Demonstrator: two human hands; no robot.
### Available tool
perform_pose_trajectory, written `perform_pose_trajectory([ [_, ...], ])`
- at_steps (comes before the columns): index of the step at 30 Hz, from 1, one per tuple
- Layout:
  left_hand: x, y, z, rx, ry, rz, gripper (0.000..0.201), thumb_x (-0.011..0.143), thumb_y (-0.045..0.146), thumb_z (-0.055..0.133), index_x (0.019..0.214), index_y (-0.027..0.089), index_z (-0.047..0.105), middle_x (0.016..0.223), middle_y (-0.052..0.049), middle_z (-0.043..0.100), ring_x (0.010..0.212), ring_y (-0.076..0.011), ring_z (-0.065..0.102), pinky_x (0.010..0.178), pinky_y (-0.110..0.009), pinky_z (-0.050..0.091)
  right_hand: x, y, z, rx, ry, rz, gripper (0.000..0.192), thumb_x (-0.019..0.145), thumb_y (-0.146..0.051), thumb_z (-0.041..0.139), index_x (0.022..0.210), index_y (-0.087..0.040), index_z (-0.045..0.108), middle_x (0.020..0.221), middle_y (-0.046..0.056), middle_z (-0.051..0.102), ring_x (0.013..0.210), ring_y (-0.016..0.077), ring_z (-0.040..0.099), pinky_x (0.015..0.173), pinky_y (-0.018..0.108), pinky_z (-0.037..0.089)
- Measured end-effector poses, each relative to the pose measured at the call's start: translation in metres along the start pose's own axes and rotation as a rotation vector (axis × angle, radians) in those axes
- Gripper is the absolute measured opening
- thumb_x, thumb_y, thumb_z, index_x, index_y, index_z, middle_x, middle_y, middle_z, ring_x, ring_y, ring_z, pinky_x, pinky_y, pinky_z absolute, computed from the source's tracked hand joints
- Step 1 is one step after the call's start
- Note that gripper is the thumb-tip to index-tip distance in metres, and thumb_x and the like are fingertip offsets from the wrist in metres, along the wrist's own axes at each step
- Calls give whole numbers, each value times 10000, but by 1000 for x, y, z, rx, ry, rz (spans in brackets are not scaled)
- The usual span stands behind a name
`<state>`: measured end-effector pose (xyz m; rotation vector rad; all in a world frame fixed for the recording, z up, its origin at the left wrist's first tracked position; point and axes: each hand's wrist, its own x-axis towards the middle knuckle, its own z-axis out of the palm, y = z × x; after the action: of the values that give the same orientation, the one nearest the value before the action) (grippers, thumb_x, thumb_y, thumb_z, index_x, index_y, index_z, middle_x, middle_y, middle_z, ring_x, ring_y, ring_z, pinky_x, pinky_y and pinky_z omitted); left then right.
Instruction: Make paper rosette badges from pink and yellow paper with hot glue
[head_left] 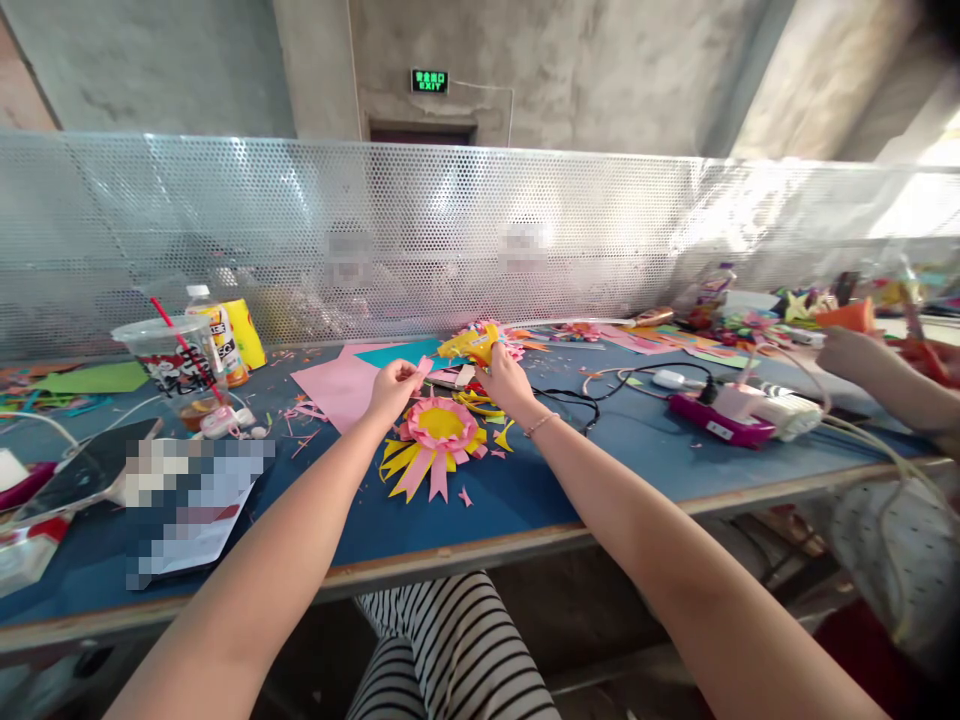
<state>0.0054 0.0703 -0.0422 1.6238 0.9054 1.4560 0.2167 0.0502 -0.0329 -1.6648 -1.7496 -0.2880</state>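
Observation:
Between the fingertips of my left hand (pixel 395 388) is a small pink paper strip (pixel 425 366), pinched and raised over the table. My right hand (pixel 506 382) is wrapped round a yellow glue gun (pixel 468 346), whose nozzle points left toward the strip. Below both hands a pink and yellow paper rosette (pixel 442 430) lies flat, with ribbon-like tails fanning toward me. Yellow paper pieces (pixel 480 403) lie just behind it, partly hidden by my right hand. Pink sheets (pixel 330 385) and a blue sheet (pixel 390 354) lie beyond my left hand.
On the left stand a plastic cup with a red straw (pixel 176 360) and a drink bottle (pixel 225 335); a tablet-like device (pixel 217 510) lies nearer. Right of me are a purple power strip (pixel 720 420) and black cable (pixel 592 395). Another person's arm (pixel 885 375) reaches in. A perforated metal screen (pixel 600 250) rises behind.

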Motion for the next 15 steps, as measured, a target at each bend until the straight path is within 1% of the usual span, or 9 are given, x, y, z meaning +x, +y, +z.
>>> perform_pose_trajectory([
  [9, 2, -2, 0, -11, 9, 11, 298, 638, 435, 690, 682, 187, 531, 564, 29, 552, 506, -102, 545, 520, -226, 468, 0, 1, -1, -33, 5, 11, 262, 848, -285, 407, 1073, -151, 399, 1040, 163, 606, 950, 283, 574, 715, 348, 433],
  [15, 3, -4, 0, -20, 27, 10, 308, 643, 444, 694, 695, 184, 536, 573, 25, 560, 507, -103, 553, 526, -227, 474, 0, -2, -5, -23, 9, 23, 232, 840, -258, 417, 1052, -163, 414, 1005, 147, 617, 938, 277, 582, 703, 343, 436],
])
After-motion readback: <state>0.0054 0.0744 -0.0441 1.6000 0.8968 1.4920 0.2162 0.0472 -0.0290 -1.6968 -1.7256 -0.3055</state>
